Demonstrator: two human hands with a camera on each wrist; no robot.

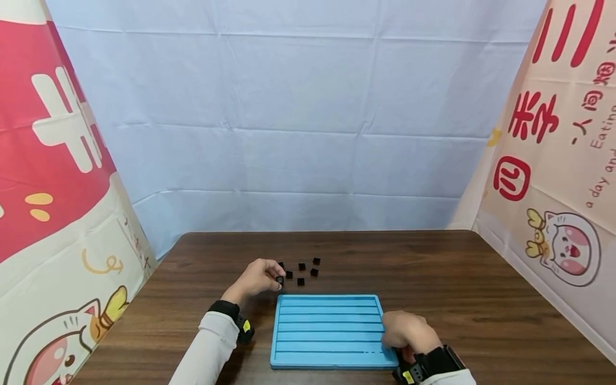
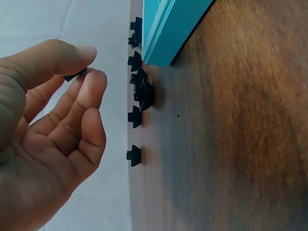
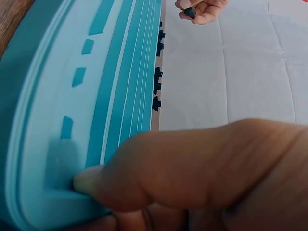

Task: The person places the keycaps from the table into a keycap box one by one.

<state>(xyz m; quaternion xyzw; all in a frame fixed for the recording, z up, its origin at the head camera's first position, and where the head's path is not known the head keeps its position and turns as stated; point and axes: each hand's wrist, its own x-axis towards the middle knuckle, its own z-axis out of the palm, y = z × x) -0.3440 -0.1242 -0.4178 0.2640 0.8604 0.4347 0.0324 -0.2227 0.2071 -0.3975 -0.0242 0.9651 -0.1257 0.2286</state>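
Observation:
My left hand point(image 1: 256, 277) pinches a small black block point(image 1: 280, 280) between thumb and fingertips, above the table near the far left corner of a blue grooved board point(image 1: 327, 327). In the left wrist view most of the pinched block point(image 2: 75, 75) is hidden behind the thumb and fingers. At the board's right edge, my right hand point(image 1: 408, 332) grips the near right part. The right wrist view shows its thumb point(image 3: 120, 178) pressing on the board's top face, with fingers curled under the rim. Several short slots point(image 3: 79, 76) run along the board's near groove.
Several more black blocks lie loose on the brown wooden table point(image 1: 481, 299) beyond the board, among them one block point(image 1: 300, 282) close to its far edge. In the left wrist view, a block point(image 2: 134, 156) shows a narrow stub. Cloth curtains point(image 1: 308, 107) enclose the table's back and sides.

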